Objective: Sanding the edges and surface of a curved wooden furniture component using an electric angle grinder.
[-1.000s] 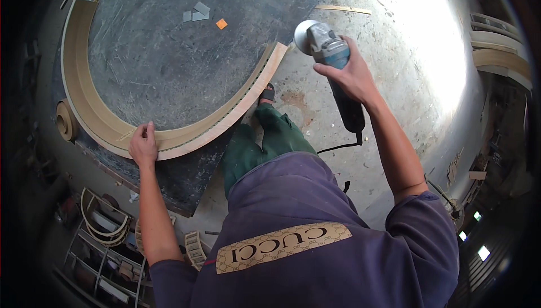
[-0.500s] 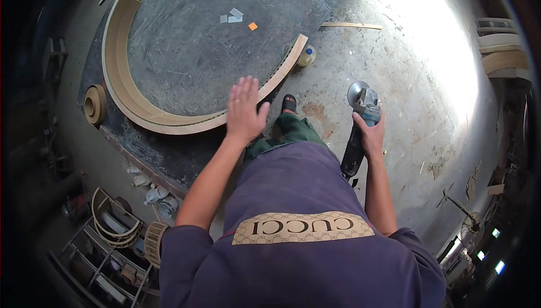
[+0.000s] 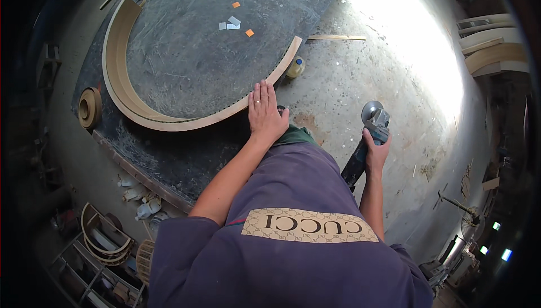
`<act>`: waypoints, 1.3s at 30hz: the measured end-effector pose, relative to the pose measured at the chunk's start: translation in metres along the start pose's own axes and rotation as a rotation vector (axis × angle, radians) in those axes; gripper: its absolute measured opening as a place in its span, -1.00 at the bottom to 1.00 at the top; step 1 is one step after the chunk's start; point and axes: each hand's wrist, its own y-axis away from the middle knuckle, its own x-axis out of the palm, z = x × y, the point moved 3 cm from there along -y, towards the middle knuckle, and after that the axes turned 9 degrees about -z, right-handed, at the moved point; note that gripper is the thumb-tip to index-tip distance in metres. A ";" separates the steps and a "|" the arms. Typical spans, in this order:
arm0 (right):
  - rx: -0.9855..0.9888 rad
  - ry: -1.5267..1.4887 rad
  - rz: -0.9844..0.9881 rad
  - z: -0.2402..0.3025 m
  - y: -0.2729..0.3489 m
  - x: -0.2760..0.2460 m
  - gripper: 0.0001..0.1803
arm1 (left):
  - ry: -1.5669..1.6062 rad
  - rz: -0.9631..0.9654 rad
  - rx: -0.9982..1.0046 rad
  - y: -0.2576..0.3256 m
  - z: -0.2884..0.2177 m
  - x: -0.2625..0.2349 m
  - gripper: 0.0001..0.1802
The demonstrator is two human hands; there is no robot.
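A large C-shaped wooden band [image 3: 115, 74], pale along its upper edge, stands on a dark, scratched tabletop [image 3: 191, 66]. My left hand [image 3: 267, 115] lies with outstretched fingers on that edge, towards the band's right end. To the right, away from the wood, my right hand [image 3: 377, 153] grips an angle grinder [image 3: 354, 166] by its body. The grinder's round disc [image 3: 371, 112] points forward, over the floor. From the frames I cannot tell whether the disc is turning.
A tan coiled roll [image 3: 89, 108] sits at the table's left edge. Orange squares [image 3: 249, 32] and grey pieces [image 3: 230, 25] lie inside the curve. Beyond the band's right end are a blue-capped bottle [image 3: 295, 70] and a wooden strip [image 3: 337, 38]. Curved wooden parts [image 3: 496, 60] are stacked far right.
My left hand has slid rightward and slightly down along the band's edge. My right hand has carried the grinder a little right and lower. The whole view has shifted slightly.
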 end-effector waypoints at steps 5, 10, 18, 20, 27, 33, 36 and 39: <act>-0.034 0.010 0.027 0.007 -0.001 0.006 0.08 | -0.013 0.000 -0.015 0.009 0.006 -0.007 0.07; -0.098 0.045 0.071 0.014 -0.008 0.018 0.07 | -0.078 -0.055 -0.002 0.030 0.025 -0.011 0.10; -0.173 0.050 0.189 0.035 -0.001 0.047 0.02 | -0.142 -0.105 -0.160 0.089 0.088 -0.046 0.09; -0.201 0.071 0.195 0.036 0.001 0.050 0.01 | -0.180 -0.126 -0.202 0.104 0.109 -0.056 0.09; -0.185 -0.012 0.171 0.026 0.002 0.055 0.02 | -0.206 -0.300 -0.286 0.112 0.189 -0.091 0.05; -0.111 -0.074 0.058 0.000 -0.002 0.035 0.06 | -0.069 -0.227 -0.046 0.055 0.151 -0.069 0.05; -0.014 -0.141 -0.033 -0.017 0.024 0.001 0.10 | -0.027 -0.160 0.068 0.025 0.118 -0.050 0.01; 0.010 -0.195 -0.167 -0.047 0.048 -0.021 0.08 | 0.050 0.061 -0.030 -0.004 0.103 -0.038 -0.14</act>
